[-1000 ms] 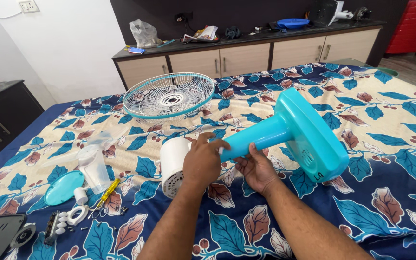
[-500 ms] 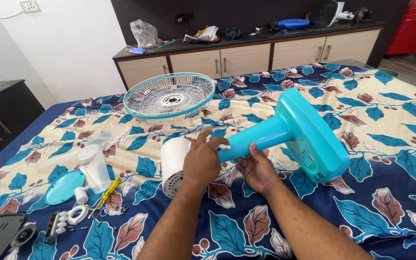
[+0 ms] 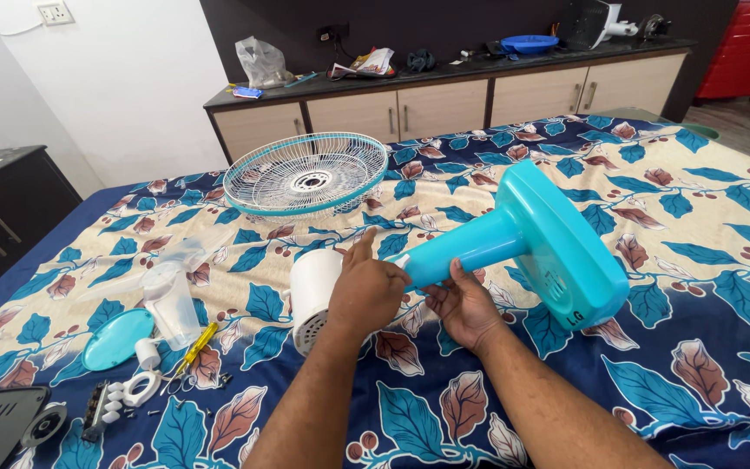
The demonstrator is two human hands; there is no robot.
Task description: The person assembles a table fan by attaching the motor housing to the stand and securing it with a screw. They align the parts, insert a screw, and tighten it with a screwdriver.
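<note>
On a leaf-print bed, the left hand (image 3: pixel 365 291) clasped the white motor housing (image 3: pixel 312 297) while the right hand (image 3: pixel 463 306) gripped the turquoise fan stand (image 3: pixel 514 239) beneath its neck; any misalignment at the joint risked jamming or slipping apart.

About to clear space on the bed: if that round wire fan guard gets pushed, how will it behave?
The fan guard looks like thin wire with a plastic rim, so probably light and slightly springy. Lying flat on the soft bedsheet, it should slide rather than roll, though wires might snag fabric.
</note>
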